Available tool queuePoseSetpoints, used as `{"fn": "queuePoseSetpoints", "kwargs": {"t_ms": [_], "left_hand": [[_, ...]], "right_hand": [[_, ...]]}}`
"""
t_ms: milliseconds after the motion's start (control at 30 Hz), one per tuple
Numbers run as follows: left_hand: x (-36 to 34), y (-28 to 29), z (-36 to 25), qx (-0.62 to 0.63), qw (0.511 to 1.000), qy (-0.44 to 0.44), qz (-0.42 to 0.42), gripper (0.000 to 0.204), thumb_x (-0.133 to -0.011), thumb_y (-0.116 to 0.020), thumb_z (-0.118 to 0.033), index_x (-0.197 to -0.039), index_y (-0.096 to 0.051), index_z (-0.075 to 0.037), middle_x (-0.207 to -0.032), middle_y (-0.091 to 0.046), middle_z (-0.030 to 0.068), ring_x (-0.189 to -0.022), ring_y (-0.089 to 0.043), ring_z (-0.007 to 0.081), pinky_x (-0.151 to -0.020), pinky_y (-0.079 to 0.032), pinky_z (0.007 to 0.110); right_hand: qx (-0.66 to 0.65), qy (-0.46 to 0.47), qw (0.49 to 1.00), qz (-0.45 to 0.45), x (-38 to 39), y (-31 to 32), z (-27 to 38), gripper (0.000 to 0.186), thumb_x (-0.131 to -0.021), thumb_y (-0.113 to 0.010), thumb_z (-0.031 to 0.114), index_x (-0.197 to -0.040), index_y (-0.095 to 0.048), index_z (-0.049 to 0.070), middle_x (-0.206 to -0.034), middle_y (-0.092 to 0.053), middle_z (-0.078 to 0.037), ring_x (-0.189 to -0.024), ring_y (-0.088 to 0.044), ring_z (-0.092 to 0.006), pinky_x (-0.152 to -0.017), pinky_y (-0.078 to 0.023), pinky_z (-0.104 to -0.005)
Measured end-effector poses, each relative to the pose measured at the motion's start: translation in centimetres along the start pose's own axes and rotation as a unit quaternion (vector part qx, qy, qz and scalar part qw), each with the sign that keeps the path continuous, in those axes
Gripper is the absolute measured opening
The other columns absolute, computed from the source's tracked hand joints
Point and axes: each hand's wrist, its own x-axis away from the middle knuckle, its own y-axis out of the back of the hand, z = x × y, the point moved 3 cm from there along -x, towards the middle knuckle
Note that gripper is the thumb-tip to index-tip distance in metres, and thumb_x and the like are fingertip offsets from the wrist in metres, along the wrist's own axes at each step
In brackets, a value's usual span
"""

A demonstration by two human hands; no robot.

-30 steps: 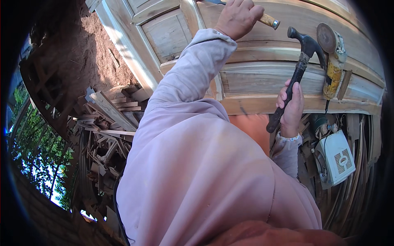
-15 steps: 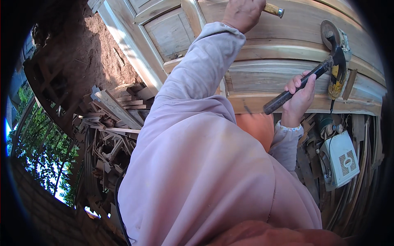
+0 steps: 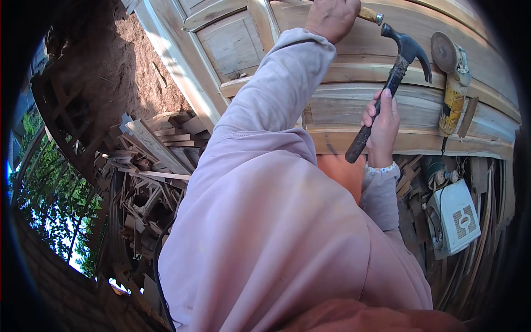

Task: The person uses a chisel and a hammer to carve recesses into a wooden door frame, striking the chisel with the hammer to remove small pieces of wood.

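Note:
At the top of the view my left hand (image 3: 333, 21) is closed on a chisel with a yellowish handle (image 3: 369, 15) and metal end cap, over a pale wooden panelled door (image 3: 229, 48). My right hand (image 3: 380, 126), lower and to the right, grips the dark handle of a claw hammer (image 3: 406, 47), whose head is raised just below and right of the chisel's end cap. A yellow angle grinder (image 3: 452, 108) with a round disc lies on the wood to the right of the hammer. The chisel's blade is mostly hidden by my left hand and the frame's edge.
A pile of wooden offcuts (image 3: 152, 149) lies at left beside reddish earth (image 3: 141, 66). Below the door at right are a white box-like appliance (image 3: 459, 218), a green motor-like tool (image 3: 440, 169) and long strips of wood. An orange object (image 3: 340, 174) shows past my body.
The hammer head first swung right over the grinder, then back up-left toward the chisel's end. My left hand and the chisel have shifted slightly up and right since the first frame.

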Motion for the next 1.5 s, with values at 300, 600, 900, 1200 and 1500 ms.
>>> {"fn": "queuePoseSetpoints", "kwargs": {"t_ms": [300, 600, 900, 1200, 1500], "left_hand": [[-0.3, 0.3, 0.1, -0.012, 1.0, -0.006, -0.002, 0.005, -0.084, -0.045, -0.009, -0.088, -0.049, -0.007, -0.085, -0.052, 0.0119, -0.084, -0.054, 0.0278, -0.078, -0.043, 0.039], [1.1, 4.1, 0.6, -0.056, 0.997, 0.051, 0.015, 0.003, -0.083, -0.048, -0.01, -0.086, -0.049, -0.008, -0.082, -0.053, 0.0109, -0.081, -0.056, 0.0286, -0.073, -0.045, 0.041], [4.4, 17.3, 6.8, 0.232, 0.888, 0.214, -0.336, 0.01, -0.091, -0.055, -0.007, -0.099, -0.052, -0.003, -0.079, -0.05, 0.0036, -0.07, -0.048, 0.0164, -0.066, -0.041, 0.031], [9.5, 20.2, 16.0, 0.601, 0.492, 0.315, -0.545, 0.015, -0.09, -0.055, -0.02, -0.08, -0.05, -0.011, -0.065, -0.05, 0.0005, -0.054, -0.049, 0.0117, -0.05, -0.04, 0.024], [10.5, 19.5, 14.6, 0.69, 0.489, 0.266, -0.463, 0.013, -0.084, -0.056, -0.019, -0.076, -0.05, -0.012, -0.059, -0.047, -0.0002, -0.044, -0.043, 0.0124, -0.044, -0.037, 0.026]], "right_hand": [[-0.09, 0.059, 0.991, -0.082, -1.2, 1.5, 0.9, 0.031, -0.099, -0.042, 0.04, -0.093, -0.046, 0.01, -0.061, -0.041, 0.001, -0.045, -0.037, -0.0075, -0.044, -0.036, -0.0241], [-0.117, 0.078, 0.982, -0.125, -1.5, 4.2, 2.7, 0.03, -0.099, -0.043, 0.039, -0.095, -0.047, 0.01, -0.061, -0.041, 0.0, -0.046, -0.038, -0.0079, -0.046, -0.035, -0.0242], [0.11, 0.048, 0.99, -0.078, 1.4, 6.0, 3.9, 0.03, -0.1, -0.041, 0.037, -0.093, -0.049, 0.009, -0.06, -0.042, 0.002, -0.044, -0.037, -0.0056, -0.042, -0.031, -0.0199], [0.212, 0.009, 0.974, 0.083, 1.3, -2.7, 1.7, 0.031, -0.099, -0.046, 0.035, -0.091, -0.053, 0.006, -0.06, -0.044, 0.003, -0.046, -0.04, -0.0029, -0.041, -0.032, -0.0179], [0.38, 0.175, 0.898, 0.137, 0.5, -10.8, 2.9, 0.039, -0.097, -0.048, 0.041, -0.087, -0.049, 0.003, -0.056, -0.046, -0.006, -0.047, -0.048, -0.0174, -0.047, -0.037, -0.0335]]}}
